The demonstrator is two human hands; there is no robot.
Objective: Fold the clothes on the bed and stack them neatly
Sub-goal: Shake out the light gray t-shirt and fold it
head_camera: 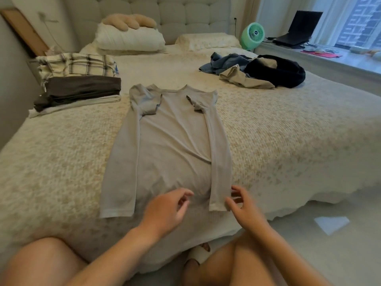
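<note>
A grey short-sleeved garment (165, 145) lies flat along the bed (288, 131), neck toward the headboard, both long sides and both sleeves folded inward. My left hand (167, 209) hovers over its near hem with fingers loosely curled, holding nothing. My right hand (241, 205) is at the near right corner of the folded strip, fingers spread and relaxed beside the cloth. A stack of folded clothes (80, 87) sits at the left edge of the bed. A loose heap of unfolded clothes (255, 69), blue, tan and black, lies at the far right.
Two pillows (129, 38) and a plush toy rest against the headboard. A green fan (252, 35) and a laptop (296, 29) stand on the window ledge to the right. My knees are at the bed's near edge. A white paper (332, 222) lies on the floor.
</note>
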